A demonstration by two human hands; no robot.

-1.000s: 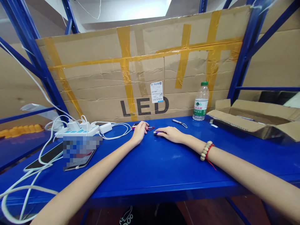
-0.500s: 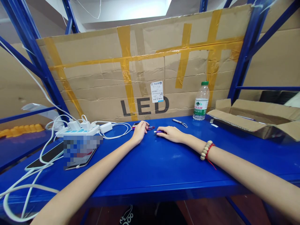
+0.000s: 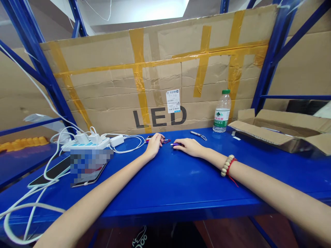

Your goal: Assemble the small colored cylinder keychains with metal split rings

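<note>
My left hand (image 3: 154, 145) rests on the blue shelf, fingers curled over a slim dark and red piece (image 3: 166, 141) with a metallic loop; my palm hides most of it. Another small dark and silver piece (image 3: 149, 137) pokes out on that hand's left side. Opposite, my right hand (image 3: 190, 147) lies low on the shelf, closed around a small purple cylinder (image 3: 176, 144) with a silver tip that points toward my left hand. Behind the right hand lies a silver penlight-like stick (image 3: 198, 135) with a wire loop at one end.
A water bottle (image 3: 221, 112) with a green cap stands at the back right, beside an open cardboard box (image 3: 287, 143). On the left are a white power strip (image 3: 86, 144), loose white cables and two phones (image 3: 49, 172). A big cardboard sheet (image 3: 111, 93) closes the back.
The purple cylinder's silver tip has shifted very slightly to the right with my right hand. My left hand and everything else stay in place.
</note>
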